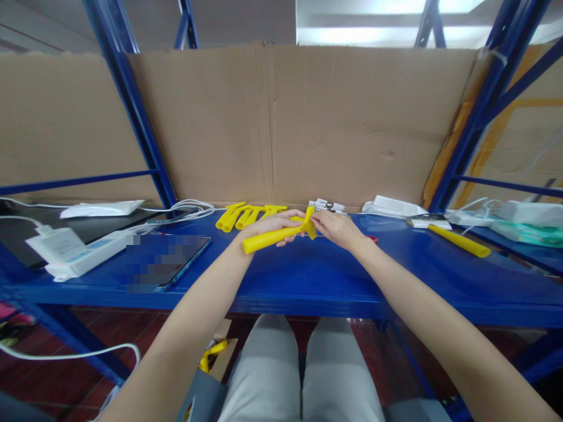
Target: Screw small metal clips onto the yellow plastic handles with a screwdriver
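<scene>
A yellow T-shaped piece (268, 239) with a long tubular handle and a crosswise head is held above the blue shelf top. My left hand (281, 223) is closed around the handle near its head, with the open tube end pointing left along my wrist. My right hand (335, 227) has its fingers pinched at the head; the fingertips are partly hidden. Behind my left hand lie several similar yellow pieces (244, 215) in a row. White packets with dark marks (326, 206) lie just behind my right hand.
To the left are a tablet (187, 264), a white power strip (90, 255) and coiled white cables (191, 205). A single yellow tube (460, 240) and a white box (393, 206) lie right. Cardboard (329, 123) stands behind; blue posts (132, 111) frame the shelf. A box (222, 351) sits below.
</scene>
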Demonstrator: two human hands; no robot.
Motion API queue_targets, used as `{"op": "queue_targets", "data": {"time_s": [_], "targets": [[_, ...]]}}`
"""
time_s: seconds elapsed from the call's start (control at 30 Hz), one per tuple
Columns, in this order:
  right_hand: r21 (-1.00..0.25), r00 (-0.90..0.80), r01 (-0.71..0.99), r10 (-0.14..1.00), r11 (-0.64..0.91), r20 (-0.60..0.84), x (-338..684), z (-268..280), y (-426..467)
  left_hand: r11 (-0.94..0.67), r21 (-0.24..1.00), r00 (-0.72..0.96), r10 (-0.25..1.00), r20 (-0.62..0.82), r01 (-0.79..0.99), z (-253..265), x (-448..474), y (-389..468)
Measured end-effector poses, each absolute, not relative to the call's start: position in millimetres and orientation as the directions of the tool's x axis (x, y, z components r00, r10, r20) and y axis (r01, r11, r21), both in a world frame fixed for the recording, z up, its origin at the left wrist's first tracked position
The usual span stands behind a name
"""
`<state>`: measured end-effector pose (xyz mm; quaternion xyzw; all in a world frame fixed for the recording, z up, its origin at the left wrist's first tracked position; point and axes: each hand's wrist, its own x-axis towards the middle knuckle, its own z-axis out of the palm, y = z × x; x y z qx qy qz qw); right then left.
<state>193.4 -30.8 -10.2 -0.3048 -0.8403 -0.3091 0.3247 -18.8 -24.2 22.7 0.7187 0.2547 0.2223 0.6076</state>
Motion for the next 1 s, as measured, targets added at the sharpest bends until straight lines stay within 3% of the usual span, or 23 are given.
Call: {"op": "queue_targets", "data": {"time_s": [0.37,0.77,0.87,1.0], "targets": [[0.456,-0.629,0.717,0.207,0.528,0.749,189,-10,-31,-0.129,0.987,0.791,0.612,0.008,0.090,19,-16,-18],[0.473,-0.675,0.703,0.290,0.531,0.678,191,-6,-30,-0.061,0.996,0.759,0.651,-0.011,0.067,22,-17,-13],[0.378,-0.628,0.739,0.369,0.557,0.685,195,-6,-30,-0.028,1.000,0.701,0.713,0.022,-0.003,22,-21,-6],[0.021,-0.372,0.845,0.557,0.535,0.742,207,0,-22,-0.024,0.998,0.687,0.725,0.055,-0.055,22,-22,-6]]}}
